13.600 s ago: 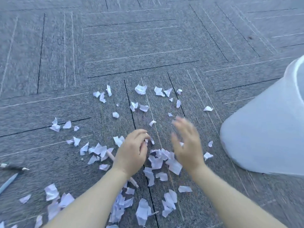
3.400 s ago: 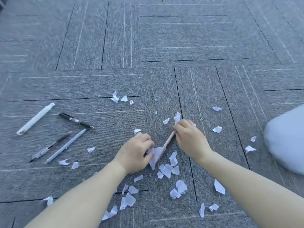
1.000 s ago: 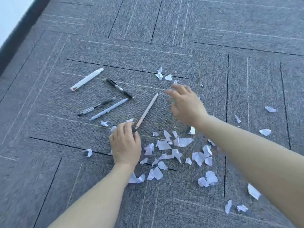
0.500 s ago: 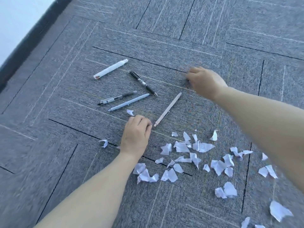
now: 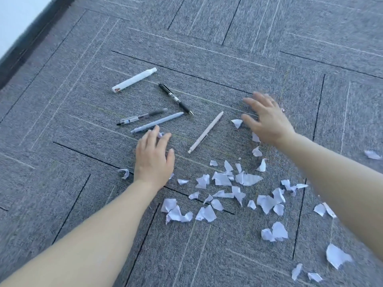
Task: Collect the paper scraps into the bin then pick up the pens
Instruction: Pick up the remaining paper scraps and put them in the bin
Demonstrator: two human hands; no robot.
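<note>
While both bare forearms reach in from the lower edge, torn white paper scraps (image 5: pixel 226 195) lie scattered over the grey carpet floor (image 5: pixel 207 255) between them, thickest in the middle and trailing off toward the lower right corner. Beyond that patch, the left hand (image 5: pixel 153 158) lies palm down on the carpet with its fingers straight and loose, holding nothing; one small scrap (image 5: pixel 160 134) shows just at its fingertips, and a curled one (image 5: pixel 124 172) sits beside the wrist. To its right, a beige pen (image 5: pixel 206 132) lies at a slant, apart from both hands. The right hand (image 5: pixel 267 119) is blurred, fingers spread wide and grasping nothing, with a scrap (image 5: pixel 236 122) just beside its thumb. Farther out, a pale blue pen (image 5: pixel 157 122) lies just past the left fingertips, a clear-barrelled dark pen (image 5: pixel 142 117) alongside it, then a black pen (image 5: pixel 176 98) and, farthest, a white capped marker (image 5: pixel 134 80). A dark skirting strip (image 5: pixel 27 50) crosses the upper left corner.
</note>
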